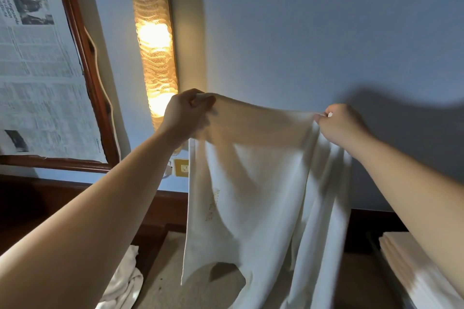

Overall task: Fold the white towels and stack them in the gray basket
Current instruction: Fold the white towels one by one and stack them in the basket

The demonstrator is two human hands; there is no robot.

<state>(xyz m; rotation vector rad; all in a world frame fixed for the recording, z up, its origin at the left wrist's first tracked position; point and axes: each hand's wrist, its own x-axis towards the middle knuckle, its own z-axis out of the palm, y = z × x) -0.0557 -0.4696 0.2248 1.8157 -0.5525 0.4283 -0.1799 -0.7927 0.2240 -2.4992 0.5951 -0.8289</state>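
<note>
A white towel [253, 183] hangs spread out in the air in front of the blue wall. My left hand [184, 114] pinches its upper left corner and my right hand [341, 124] pinches its upper right corner, so the top edge runs stretched between them. The cloth drops in loose folds down to a pale surface. A stack of folded white towels [411, 271] lies at the lower right, with what looks like a grey basket edge [391, 276] along its left side. A crumpled white towel [123, 283] lies at the lower left under my left forearm.
A lit amber wall lamp [154, 45] hangs behind my left hand. A wood-framed mirror covered with newspaper [37, 57] fills the upper left. A yellow wall socket [181, 167] sits below the lamp. A pale surface [165, 271] lies between dark wooden furniture [37, 208] on either side.
</note>
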